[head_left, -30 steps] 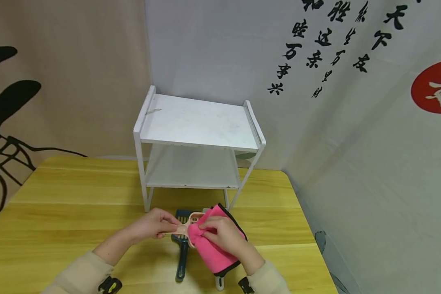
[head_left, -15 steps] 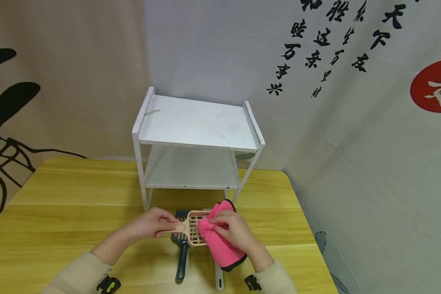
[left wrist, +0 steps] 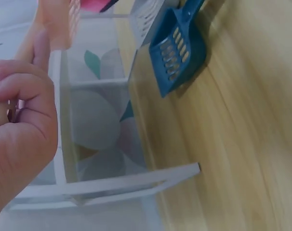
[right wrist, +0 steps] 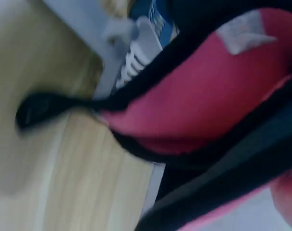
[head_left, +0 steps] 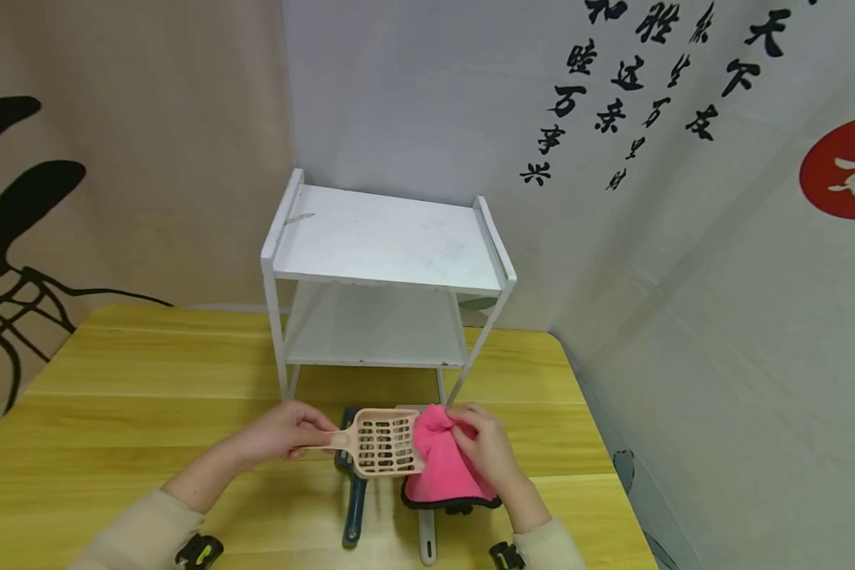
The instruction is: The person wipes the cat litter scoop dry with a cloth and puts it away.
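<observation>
My left hand (head_left: 292,430) pinches the handle of a beige litter scoop (head_left: 385,443), holding its slotted head level above the table. My right hand (head_left: 490,445) grips the upper part of a pink cloth mitt (head_left: 447,471) with black trim, right at the scoop's far end. In the right wrist view the mitt's open mouth (right wrist: 199,96) shows, with a white label inside and a black loop (right wrist: 33,110). Below lie a dark blue litter scoop (head_left: 354,511) and a pale grey scoop (head_left: 427,538), the latter partly hidden behind the mitt.
Behind the hands, a white two-tier shelf (head_left: 392,237) stands on the yellow wood-grain table (head_left: 150,396). Its front legs come down close to the scoops. A curtain with black lettering hangs behind the table.
The mitt has moved right along the beige scoop's head, uncovering the slots. It now hangs with its black-trimmed edge downward. The left hand has shifted slightly left.
</observation>
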Action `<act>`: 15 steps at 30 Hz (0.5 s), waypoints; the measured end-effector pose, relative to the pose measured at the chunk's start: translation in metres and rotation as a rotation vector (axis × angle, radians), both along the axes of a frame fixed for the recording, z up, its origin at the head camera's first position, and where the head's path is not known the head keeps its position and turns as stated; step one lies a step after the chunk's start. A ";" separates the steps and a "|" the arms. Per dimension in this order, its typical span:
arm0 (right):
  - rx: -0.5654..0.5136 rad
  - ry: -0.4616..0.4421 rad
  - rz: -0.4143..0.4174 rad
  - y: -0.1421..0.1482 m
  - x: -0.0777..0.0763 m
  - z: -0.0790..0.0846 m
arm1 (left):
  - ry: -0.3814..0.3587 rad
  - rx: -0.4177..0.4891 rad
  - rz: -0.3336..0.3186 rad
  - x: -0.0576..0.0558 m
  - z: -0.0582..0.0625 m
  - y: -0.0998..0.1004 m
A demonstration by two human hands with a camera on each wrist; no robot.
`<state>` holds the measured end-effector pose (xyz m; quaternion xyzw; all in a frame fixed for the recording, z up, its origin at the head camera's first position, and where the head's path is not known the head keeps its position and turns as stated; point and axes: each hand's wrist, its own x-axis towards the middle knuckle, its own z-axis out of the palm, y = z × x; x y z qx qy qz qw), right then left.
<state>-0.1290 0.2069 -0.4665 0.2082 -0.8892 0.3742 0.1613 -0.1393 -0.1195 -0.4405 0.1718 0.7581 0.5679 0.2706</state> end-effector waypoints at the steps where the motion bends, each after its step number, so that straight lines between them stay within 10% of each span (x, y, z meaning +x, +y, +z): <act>1: -0.005 -0.003 -0.023 0.003 0.000 0.001 | 0.010 -0.007 -0.005 0.000 0.000 -0.001; 9: -0.124 -0.169 -0.041 -0.008 -0.002 0.021 | 0.017 -0.022 -0.005 0.002 -0.002 -0.002; 15: 0.005 -0.023 0.038 -0.037 0.004 0.026 | 0.054 -0.077 -0.030 0.005 0.004 0.015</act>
